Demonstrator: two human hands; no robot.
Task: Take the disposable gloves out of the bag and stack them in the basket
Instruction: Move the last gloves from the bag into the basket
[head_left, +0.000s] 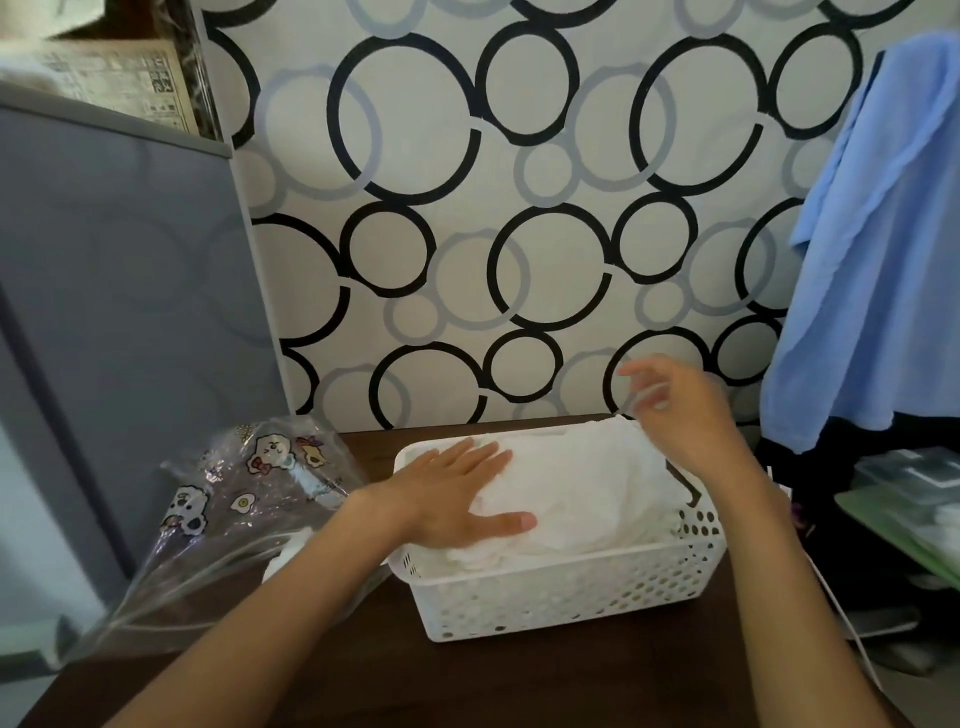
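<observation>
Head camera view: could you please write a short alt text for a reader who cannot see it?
A person's left hand presses flat on a pile of white disposable gloves in a white perforated basket on a dark wooden table, while the right hand hovers open above the far end. A clear cartoon-printed bag lies to the left.

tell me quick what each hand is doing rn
Left hand: open, pressing flat on the gloves in the basket.
Right hand: open, blurred, holding nothing visible.
</observation>
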